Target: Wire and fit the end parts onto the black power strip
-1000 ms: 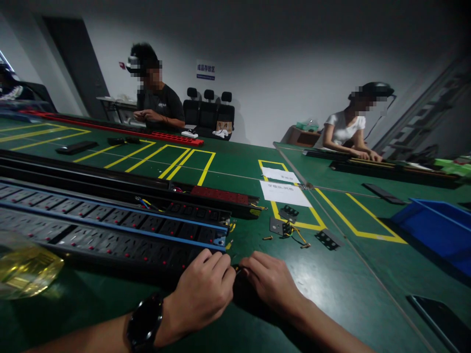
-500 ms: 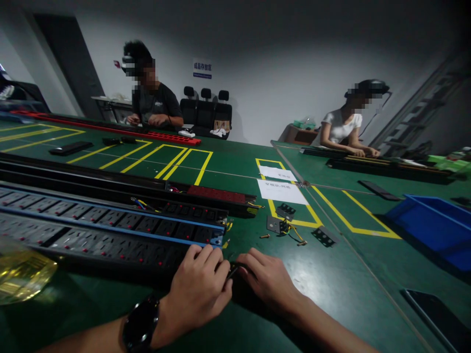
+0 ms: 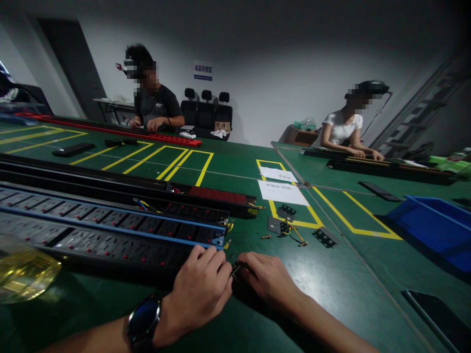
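My left hand (image 3: 204,282), with a watch on the wrist, is closed at the near right end of the front black socket strip (image 3: 121,250). Close to its right, my right hand (image 3: 270,277) has its fingers bent together. A small dark piece (image 3: 235,268) shows between the two hands; which fingers grip it is hard to make out. Behind the front strip lie a blue-edged socket strip (image 3: 140,220) and a black rail with a dark red section (image 3: 217,194). Black plates (image 3: 274,224) with yellow wires and a small screw (image 3: 265,237) lie beyond my right hand.
White paper sheets (image 3: 283,192) lie on the green table (image 3: 349,274). On the right are a blue bin (image 3: 434,225) and a phone (image 3: 434,314). A yellowish clear container (image 3: 29,269) stands at left. Two people (image 3: 158,108) work across the table.
The dark piece between my hands has tilted slightly, and my right fingers have curled in a little. Both hands stay in nearly the same place. The view has shifted slightly.
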Demonstrator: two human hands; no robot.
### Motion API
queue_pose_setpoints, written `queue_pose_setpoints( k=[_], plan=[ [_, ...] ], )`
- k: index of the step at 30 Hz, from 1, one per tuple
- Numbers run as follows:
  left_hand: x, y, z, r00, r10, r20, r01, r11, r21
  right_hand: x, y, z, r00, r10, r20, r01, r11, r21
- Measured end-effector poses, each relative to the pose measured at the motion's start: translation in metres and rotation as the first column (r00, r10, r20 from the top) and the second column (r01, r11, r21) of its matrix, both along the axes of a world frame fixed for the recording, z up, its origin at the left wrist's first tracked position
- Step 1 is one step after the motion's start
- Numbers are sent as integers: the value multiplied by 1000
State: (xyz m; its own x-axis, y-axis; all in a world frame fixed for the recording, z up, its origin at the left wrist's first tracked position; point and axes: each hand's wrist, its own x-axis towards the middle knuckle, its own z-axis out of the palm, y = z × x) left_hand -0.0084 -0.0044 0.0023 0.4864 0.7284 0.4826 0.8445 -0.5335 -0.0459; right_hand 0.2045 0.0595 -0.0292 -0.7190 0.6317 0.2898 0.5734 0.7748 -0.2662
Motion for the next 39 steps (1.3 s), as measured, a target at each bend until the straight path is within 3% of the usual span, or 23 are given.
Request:
queue_pose_setpoints(
  k=[4,7,12,18,21,28,33,36,39],
  plan=[
    [0,0,0,1000,8,13,-8,1000,0,10,3,5,995,-96,0,95,994,-43],
    [-1,0,-1,1000,10,22,-10,1000,-10,31,15,11,975,-222,-25,222,974,39],
    [-2,1,-4,999,1,39,0,1000,-19,67,46,9,887,-461,-35,449,841,301],
    [-3,2,-6,999,-6,35,6,1000,-6,73,55,-15,866,-488,104,439,844,308],
    [-3,1,-4,999,-7,37,7,1000,-1,73,54,-19,874,-468,133,417,862,288],
    [-3,0,-1,999,-14,42,14,1000,-10,79,55,-4,882,-456,118,417,873,254],
    [-4,1,-3,999,-17,41,18,1000,-11,91,55,17,808,-572,142,522,807,275],
    [-4,1,-3,999,-21,36,21,1000,-13,99,57,15,780,-599,181,546,792,273],
    [-4,1,-3,999,-17,34,17,1000,-11,105,61,3,798,-563,214,516,823,238]
  ],
)
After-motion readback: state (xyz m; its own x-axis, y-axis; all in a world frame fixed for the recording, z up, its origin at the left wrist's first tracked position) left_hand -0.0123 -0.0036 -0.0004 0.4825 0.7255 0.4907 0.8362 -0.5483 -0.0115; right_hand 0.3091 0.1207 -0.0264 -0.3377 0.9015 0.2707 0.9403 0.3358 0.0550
